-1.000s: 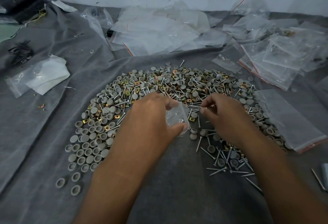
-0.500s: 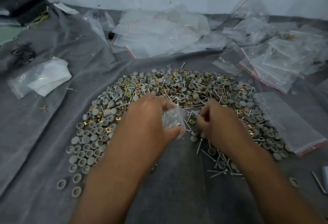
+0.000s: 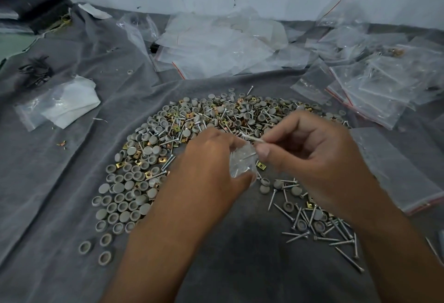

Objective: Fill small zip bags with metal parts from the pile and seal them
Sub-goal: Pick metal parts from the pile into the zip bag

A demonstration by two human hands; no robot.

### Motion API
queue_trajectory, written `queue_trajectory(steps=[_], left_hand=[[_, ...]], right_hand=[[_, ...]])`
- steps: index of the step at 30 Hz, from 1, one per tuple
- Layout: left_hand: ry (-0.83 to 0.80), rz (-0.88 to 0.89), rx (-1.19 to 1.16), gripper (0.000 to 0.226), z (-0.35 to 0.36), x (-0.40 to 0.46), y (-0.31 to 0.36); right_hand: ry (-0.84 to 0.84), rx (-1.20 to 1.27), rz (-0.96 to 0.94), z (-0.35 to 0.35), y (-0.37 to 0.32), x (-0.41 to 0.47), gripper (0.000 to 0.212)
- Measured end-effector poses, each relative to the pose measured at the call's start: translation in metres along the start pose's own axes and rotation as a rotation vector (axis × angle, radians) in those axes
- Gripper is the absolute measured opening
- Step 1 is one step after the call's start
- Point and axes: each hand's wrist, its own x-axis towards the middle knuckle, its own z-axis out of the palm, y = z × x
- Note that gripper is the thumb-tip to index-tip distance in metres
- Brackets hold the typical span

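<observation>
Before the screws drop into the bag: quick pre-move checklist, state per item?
1. Left hand holds the small zip bag: ok.
2. Right hand pinches screws: ok.
3. Screw tips at the bag mouth: ok, they sit just above it.
4. Bag mouth open: cannot tell, plastic is crumpled and blurred.
5. How many screws are pinched: cannot tell.
6. More stock in the pile on the grey cloth: ok.

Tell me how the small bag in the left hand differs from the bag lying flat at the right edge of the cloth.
The small bag is held up, crumpled, by the left hand; the flat bag lies untouched on the grey cloth. The small bag is visibly smaller. The flat bag shows a red strip; none is visible on the small one. Both are clear plastic.
</observation>
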Motion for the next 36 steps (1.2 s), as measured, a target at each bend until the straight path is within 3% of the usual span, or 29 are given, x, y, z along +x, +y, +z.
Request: queue_trajectory(steps=[3,8,12,16,18,20,22,25,36], left_hand=[[0.002,0.006,-0.003,0.044,0.001,0.001,-0.001],[0.026,0.008,-0.005,0.042,0.001,0.001,0.000],[0.016,0.036,0.021,0.030,0.003,0.001,0.001],[0.035,0.017,0.015,0.041,0.002,0.001,-0.001],[0.046,-0.001,0.003,0.046,0.001,0.002,-0.002],[0.051,-0.012,-0.007,0.046,0.000,0.002,-0.002],[0.049,-0.014,-0.007,0.047,0.000,0.002,-0.002],[0.050,-0.014,-0.003,0.046,0.001,0.001,-0.002],[0.054,-0.009,0.006,0.047,0.003,0.002,-0.002]], right_hand=[[-0.022,-0.247,-0.014,0.003,0.004,-0.003,0.011],[-0.008,-0.645,-0.197,0.003,0.003,-0.005,0.016],[-0.044,-0.766,-0.297,0.016,0.003,-0.006,0.021],[0.036,-0.582,-0.160,0.003,-0.001,-0.003,0.018],[0.083,-0.606,0.004,-0.010,0.006,-0.002,0.016],[-0.094,-0.750,0.296,-0.014,0.020,-0.003,0.021],[-0.290,-0.870,0.465,-0.008,0.033,-0.007,0.025],[-0.338,-0.907,0.457,0.002,0.042,-0.007,0.034],[-0.330,-0.932,0.374,-0.001,0.044,-0.003,0.004]])
